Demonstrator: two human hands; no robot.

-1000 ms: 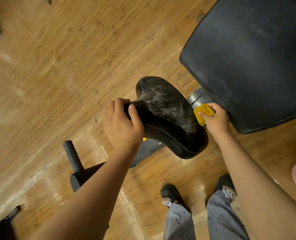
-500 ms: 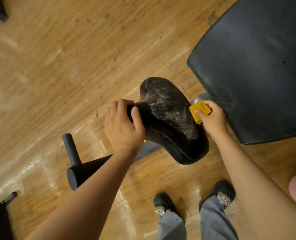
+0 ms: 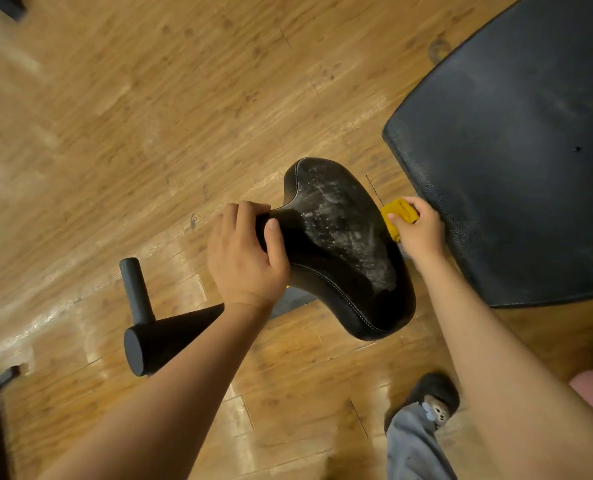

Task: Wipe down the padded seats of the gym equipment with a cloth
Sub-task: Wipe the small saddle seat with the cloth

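I am watching the left hand gripping the narrow nose of the black saddle seat. Its fingers are curling over the far edge and the thumb is pressing on top, clamped on the padding. The right hand is pinching a bunched yellow cloth, its fingers closed round it, and is holding it at the seat's right edge, just beside a large black pad. The seat is sitting between the two hands, its top showing whitish smears. Below the left wrist a black round bar is standing out over the wooden floor. A dark shoe is resting under the right forearm.
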